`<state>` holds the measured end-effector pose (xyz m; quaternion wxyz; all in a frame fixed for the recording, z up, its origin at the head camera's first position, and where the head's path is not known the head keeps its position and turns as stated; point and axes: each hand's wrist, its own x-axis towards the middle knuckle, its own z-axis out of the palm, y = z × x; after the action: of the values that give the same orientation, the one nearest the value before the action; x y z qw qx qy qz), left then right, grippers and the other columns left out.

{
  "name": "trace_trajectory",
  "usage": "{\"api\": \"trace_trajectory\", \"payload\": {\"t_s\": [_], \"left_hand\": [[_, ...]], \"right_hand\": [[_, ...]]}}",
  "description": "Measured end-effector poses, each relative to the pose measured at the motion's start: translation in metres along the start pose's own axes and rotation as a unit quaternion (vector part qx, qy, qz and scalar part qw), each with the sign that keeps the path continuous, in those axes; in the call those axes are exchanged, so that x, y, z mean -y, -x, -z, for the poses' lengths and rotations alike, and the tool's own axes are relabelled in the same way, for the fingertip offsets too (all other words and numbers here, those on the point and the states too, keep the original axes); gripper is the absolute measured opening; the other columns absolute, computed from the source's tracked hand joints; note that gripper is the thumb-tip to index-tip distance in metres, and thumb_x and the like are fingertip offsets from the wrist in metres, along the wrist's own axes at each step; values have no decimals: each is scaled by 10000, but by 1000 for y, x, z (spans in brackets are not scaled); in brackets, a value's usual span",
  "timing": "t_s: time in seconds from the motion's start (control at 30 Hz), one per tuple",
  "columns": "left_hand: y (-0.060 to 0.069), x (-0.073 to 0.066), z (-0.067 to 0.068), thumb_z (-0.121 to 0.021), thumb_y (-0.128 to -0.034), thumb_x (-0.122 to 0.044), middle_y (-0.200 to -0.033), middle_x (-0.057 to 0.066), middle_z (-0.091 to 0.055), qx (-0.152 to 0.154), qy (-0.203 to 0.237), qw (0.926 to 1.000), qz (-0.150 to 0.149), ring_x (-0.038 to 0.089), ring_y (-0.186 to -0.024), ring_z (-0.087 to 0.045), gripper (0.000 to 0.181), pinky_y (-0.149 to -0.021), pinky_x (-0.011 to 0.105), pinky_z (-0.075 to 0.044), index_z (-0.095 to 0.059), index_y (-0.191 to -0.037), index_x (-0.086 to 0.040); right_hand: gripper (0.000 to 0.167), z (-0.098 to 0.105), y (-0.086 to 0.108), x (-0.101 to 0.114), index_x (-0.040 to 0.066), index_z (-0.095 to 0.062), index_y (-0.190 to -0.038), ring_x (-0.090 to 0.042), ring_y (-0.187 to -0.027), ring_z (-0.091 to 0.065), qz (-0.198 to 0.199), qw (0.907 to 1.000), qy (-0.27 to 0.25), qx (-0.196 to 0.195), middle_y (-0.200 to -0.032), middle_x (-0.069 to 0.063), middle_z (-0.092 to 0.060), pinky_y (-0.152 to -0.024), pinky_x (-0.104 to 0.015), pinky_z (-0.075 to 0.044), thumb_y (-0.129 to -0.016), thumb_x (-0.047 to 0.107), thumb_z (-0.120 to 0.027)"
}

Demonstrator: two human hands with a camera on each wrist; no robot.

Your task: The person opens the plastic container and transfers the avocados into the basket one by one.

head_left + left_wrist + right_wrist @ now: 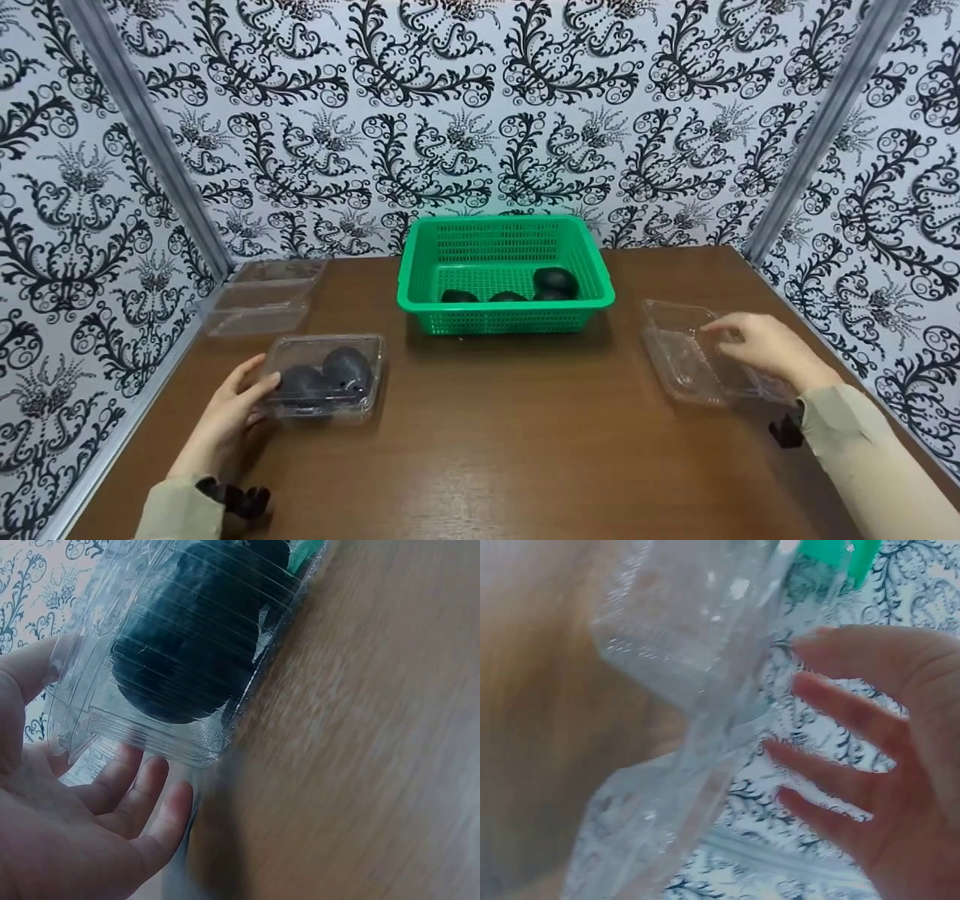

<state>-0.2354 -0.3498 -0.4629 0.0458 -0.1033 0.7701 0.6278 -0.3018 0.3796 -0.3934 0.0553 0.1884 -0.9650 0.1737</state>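
At the left of the table, a closed clear plastic clamshell (373, 352) contains two dark, egg-shaped fruits that look like avocados (346, 368). My left hand (229, 405) holds the clamshell by its left edge, with the thumb and fingertips at its side; the left wrist view shows one avocado (187, 637) close up through the ribbed plastic. Over on the right, my right hand (769, 349) hovers at a second clear clamshell (679, 367), which lies with its lid open. The right wrist view shows the fingers spread apart beside that clamshell (682, 637), holding nothing.
A green basket (506, 322) with several dark avocados (555, 283) in it stands at the back centre. Behind the left clamshell lie more clear plastic containers (259, 300). Patterned walls (465, 112) enclose the brown table (510, 450) at the back and sides.
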Motion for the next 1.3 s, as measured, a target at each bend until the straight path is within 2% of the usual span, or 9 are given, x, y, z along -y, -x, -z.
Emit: {"api": "trace_trajectory", "payload": {"t_s": [0.2,0.3,0.47,0.63,0.77,0.97,1.07,1.23,1.3], "left_hand": [[1,1,2,-553,-987,-347,-1426,180,-324,-66,124,9999,8,51,-957,-501,753,-837,279,-455,-115,-1560,-133],[2,2,2,-569,-980,-344,-1328,135,-378,-113,245,9996,-39,49,-861,-513,753,-759,248,-471,-135,-1556,-126],[3,3,2,-558,-981,-373,-1484,187,-254,-19,216,9997,-68,31,-953,-487,764,-807,228,-458,-122,-1560,-131],[1,4,0,-561,-979,-377,-1510,187,-209,3,266,9996,-89,62,-994,-473,760,-826,239,-445,-132,-1558,-136],[0,3,-3,-556,-984,-363,-1534,194,-194,-5,288,9995,-110,143,-1121,-446,752,-855,258,-445,-128,-1559,-133],[1,1,-6,-543,-995,-338,-1569,229,-125,37,272,9993,-246,316,-1349,-273,748,-953,380,-398,-104,-1560,-119],[1,1,-5,-538,-999,-320,-1569,220,-132,-39,327,9992,-218,294,-1326,-294,734,-909,340,-422,-108,-1559,-119],[2,2,-6,-540,-998,-319,-1565,211,-146,-109,360,9992,-127,235,-1236,-349,735,-801,268,-453,-112,-1557,-108],[3,2,-5,-542,-996,-327,-1567,225,-130,-87,339,9993,-118,251,-1252,-342,751,-807,270,-453,-102,-1557,-92]], "right_hand": [[244,-8,-19,63,95,-724,-1069,-237,-889,-662,984,9859,-260,-1328,-1041,-69,-705,-803,-463,-532,-826,102,-753],[245,-24,-36,99,104,-731,-1057,-194,-900,-661,1447,9799,-704,-1177,-1032,-19,-708,-811,-409,-542,-817,123,-772],[232,-63,-64,157,81,-718,-1081,-205,-975,-647,2224,9655,-1225,-575,-1047,-10,-704,-879,-383,-518,-865,165,-729],[263,-105,-87,214,41,-706,-1101,-225,-986,-643,2549,9526,-1658,-67,-1049,-59,-704,-889,-385,-509,-886,193,-705],[331,-138,-101,251,18,-670,-1160,-247,-982,-646,2276,9428,-2405,380,-1062,-113,-693,-873,-420,-517,-884,199,-697],[496,-176,-119,297,39,-558,-1328,-301,-897,-644,1161,9214,-3642,707,-1282,-160,-567,-775,-438,-555,-884,208,-700],[566,-190,-126,317,50,-484,-1395,-359,-794,-649,617,8933,-4363,890,-1379,-210,-457,-625,-419,-580,-890,188,-698],[620,-209,-133,342,38,-397,-1446,-371,-941,-648,-134,8329,-5412,1150,-1348,-272,-463,-645,-388,-589,-909,183,-672],[656,-216,-134,351,36,-365,-1466,-369,-935,-647,-268,8219,-5573,1149,-1340,-246,-476,-648,-388,-588,-908,191,-675]]}}
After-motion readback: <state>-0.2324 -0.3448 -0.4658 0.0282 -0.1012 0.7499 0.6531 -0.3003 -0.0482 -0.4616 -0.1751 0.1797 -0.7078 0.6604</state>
